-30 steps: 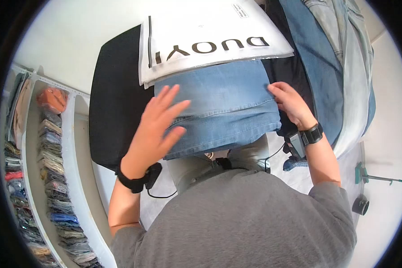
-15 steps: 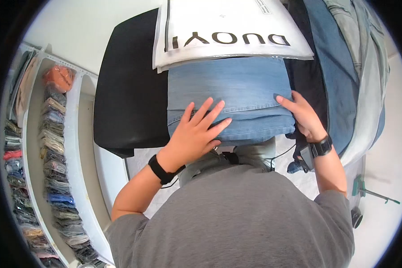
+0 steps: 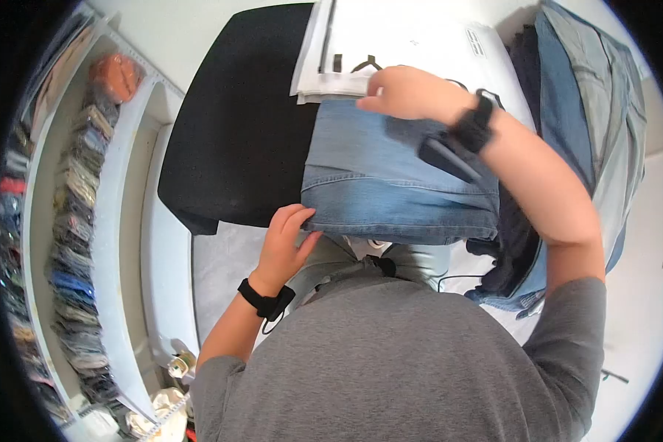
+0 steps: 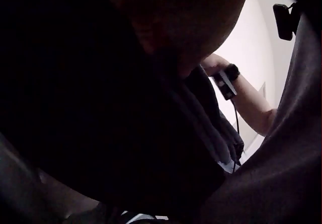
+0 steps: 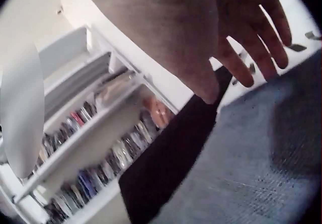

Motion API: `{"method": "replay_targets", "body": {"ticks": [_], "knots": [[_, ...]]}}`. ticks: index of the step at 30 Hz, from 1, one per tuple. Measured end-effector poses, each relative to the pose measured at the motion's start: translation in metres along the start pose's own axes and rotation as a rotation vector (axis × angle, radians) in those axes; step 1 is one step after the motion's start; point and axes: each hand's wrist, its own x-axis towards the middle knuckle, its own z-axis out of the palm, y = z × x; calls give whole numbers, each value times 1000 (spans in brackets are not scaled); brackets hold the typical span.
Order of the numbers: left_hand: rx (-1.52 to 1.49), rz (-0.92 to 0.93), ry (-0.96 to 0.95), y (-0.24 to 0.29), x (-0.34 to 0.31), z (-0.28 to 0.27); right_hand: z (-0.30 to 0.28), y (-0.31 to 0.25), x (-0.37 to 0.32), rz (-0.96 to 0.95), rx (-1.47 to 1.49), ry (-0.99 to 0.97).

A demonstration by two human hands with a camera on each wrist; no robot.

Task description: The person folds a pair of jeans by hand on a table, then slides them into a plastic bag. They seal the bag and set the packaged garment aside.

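A folded pair of blue jeans (image 3: 398,210) lies across the front of a black-topped table (image 3: 236,125). On its far part rests a white plastic bag (image 3: 427,40) with black lettering. My left hand (image 3: 278,247) pinches the near left corner of the jeans, fingers over the edge and thumb below. The left wrist view is mostly dark. Reaching across from the right, my right hand (image 3: 411,92) hovers over the bag's near edge and covers part of the lettering. In the right wrist view, its fingers (image 5: 241,70) are spread and hold nothing.
More jeans (image 3: 619,125), light and mid blue, hang over the table's right side beside dark fabric. At left, white shelves (image 3: 114,272) hold stacked clothes in clear bags, with an orange bundle (image 3: 116,77) at the far end. A cable (image 3: 460,277) runs near the person's legs.
My left hand has come down from above the jeans to their near left corner. My right hand left their right edge and swung left over the bag. The head view has shifted.
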Motion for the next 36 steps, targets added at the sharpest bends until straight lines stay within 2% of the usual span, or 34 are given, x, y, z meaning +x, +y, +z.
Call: {"method": "replay_targets", "body": {"ticks": [4,7,10,12,13,15,17,19,22,23,25,26,29,30,31,32,34,36], "knots": [[-30,29,18,-6,6,-4,45,-28,60,34,-13,18],[-22,52,-17,-2,12,-11,67,-25,80,-133,39,59],[-34,63,-82,-3,13,-16,77,-21,87,-183,47,94],[21,242,-135,-7,12,-18,82,-19,89,-203,47,136],[16,241,-135,-9,11,-19,85,-18,91,-200,44,132],[126,369,-192,-11,9,-20,88,-16,92,-228,45,166],[162,359,-237,-15,10,-20,88,-16,88,-205,93,163],[196,361,-288,-13,17,-26,75,-18,79,-169,141,168],[135,231,-269,0,28,-46,33,-17,53,-89,163,133],[122,243,-284,6,32,-49,18,-13,36,-117,195,151],[124,283,-133,22,41,-54,-10,3,0,-201,202,72],[119,330,-137,29,45,-53,-24,9,-23,-228,195,66],[13,476,-166,50,60,-36,-39,37,-87,-93,224,56],[-7,492,-172,54,64,-27,-37,49,-105,23,248,50],[-30,526,-239,59,67,-18,-34,62,-121,138,274,46],[-51,561,-307,64,71,-9,-28,77,-135,162,268,53],[-67,598,-362,74,78,11,-9,105,-159,318,471,36],[-21,630,-472,88,87,28,10,118,-179,420,544,86]]}}
